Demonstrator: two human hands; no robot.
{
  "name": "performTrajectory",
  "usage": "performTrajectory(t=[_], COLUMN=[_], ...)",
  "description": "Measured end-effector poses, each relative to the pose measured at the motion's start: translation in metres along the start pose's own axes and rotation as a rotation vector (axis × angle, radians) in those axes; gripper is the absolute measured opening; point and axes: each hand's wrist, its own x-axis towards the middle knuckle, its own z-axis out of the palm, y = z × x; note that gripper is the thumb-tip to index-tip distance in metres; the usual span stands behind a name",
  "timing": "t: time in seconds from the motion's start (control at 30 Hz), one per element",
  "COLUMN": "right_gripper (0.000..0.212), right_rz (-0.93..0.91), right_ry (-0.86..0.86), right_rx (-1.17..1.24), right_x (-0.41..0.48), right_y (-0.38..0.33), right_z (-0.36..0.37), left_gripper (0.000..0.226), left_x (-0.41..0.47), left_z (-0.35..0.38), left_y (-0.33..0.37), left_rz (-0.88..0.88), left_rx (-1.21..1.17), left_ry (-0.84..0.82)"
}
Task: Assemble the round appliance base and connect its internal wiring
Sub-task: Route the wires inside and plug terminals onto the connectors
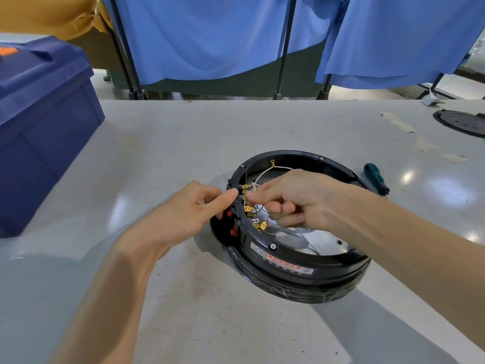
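Note:
A round black appliance base [301,269] lies upside down on the table, its inside open to view. Brass spade terminals [248,208] line its left inner wall beside red switches [228,213], and white wires [265,174] loop across the cavity. My left hand [194,208] grips the outer left rim at the switch block, thumb on top. My right hand [291,198] reaches into the cavity and pinches a wire connector against an upper terminal. The connector itself is mostly hidden by my fingers.
A green-handled screwdriver [375,177] lies just right of the base. A black round plate [462,122] sits at the far right edge. A large dark blue lidded box [39,122] stands at the left. Blue curtains on a dark frame [223,35] hang behind the table.

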Motion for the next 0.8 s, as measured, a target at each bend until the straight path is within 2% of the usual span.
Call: performTrajectory(t=[0.07, 0.17, 0.37, 0.47, 0.63, 0.7, 0.73, 0.8], right_gripper=[0.01, 0.016, 0.024, 0.038, 0.028, 0.014, 0.02, 0.048], right_rz=[0.014, 0.02, -0.065, -0.083, -0.115, -0.123, -0.12, -0.083], right_ry=[-0.012, -0.006, -0.115, -0.112, -0.043, -0.085, -0.121, -0.178], right_rx=[0.035, 0.05, -0.163, -0.209, -0.121, -0.08, -0.062, -0.049], right_x=[-0.002, -0.006, -0.015, -0.011, -0.004, -0.004, -0.003, -0.002], right_y=[0.002, 0.002, 0.002, 0.004, 0.013, 0.015, 0.016, 0.014], right_z=[-0.002, -0.011, -0.021, -0.018, -0.012, -0.014, -0.016, -0.02], left_gripper=[0.064, 0.072, 0.07, 0.074, 0.074, 0.071, 0.07, 0.068], left_x=[-0.001, -0.002, -0.002, -0.002, -0.002, -0.002, -0.001, -0.001], left_z=[0.0, 0.001, 0.003, 0.004, 0.006, 0.006, 0.005, 0.005], left_y=[-0.001, -0.002, -0.001, -0.001, -0.001, -0.002, -0.002, -0.002], left_rz=[-0.012, -0.023, -0.065, -0.074, -0.083, -0.083, -0.082, -0.078], left_rx=[-0.014, -0.047, -0.006, 0.025, 0.027, 0.007, -0.003, -0.026], left_ry=[0.013, 0.019, 0.047, 0.061, 0.097, 0.091, 0.084, 0.077])
